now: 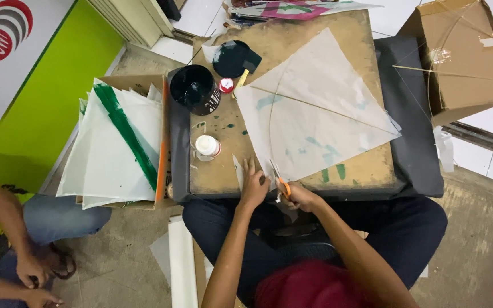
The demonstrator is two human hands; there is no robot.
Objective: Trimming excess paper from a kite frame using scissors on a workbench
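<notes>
I am seeing both arms bare from the shoulder down, with no sleeves showing. The left hand (pixel 253 185) and right hand (pixel 299 195) are wearing no gloves, rings or watch that I can make out. Dark navy trousers are covering the legs. Something dark red is blurring at the bottom edge.

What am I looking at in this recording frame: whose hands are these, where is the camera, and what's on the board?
There is no machine here. One camera, worn on a person's head, looks straight down at their bare hands. The left hand presses flat on the near corner of a translucent white paper kite. The right hand holds orange-handled scissors at that corner. The kite lies on a paint-stained board, beside a black pot, a black lid and a small white bottle. A box of finished kites sits alongside. Another person sits nearby.
</notes>
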